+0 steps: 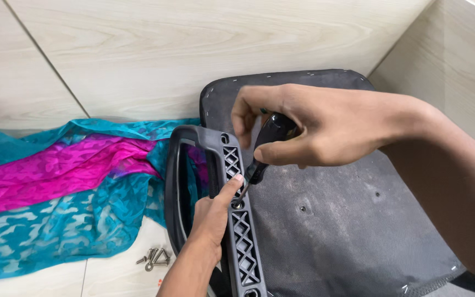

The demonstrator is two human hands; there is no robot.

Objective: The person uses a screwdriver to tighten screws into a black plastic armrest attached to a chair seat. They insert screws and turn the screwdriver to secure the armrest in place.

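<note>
Black ribbed plastic armrest, dusty seat underside

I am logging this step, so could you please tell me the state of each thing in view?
Right hand: gripping the screwdriver handle.
Left hand: holding the armrest, one fingertip by the screw hole.
Screwdriver: tilted, tip in the armrest's screw hole.
Armrest: lying on the seat edge.
Seat: upside down, dusty.
Screws: loose on the floor.
Cloth: crumpled on the floor.
</note>
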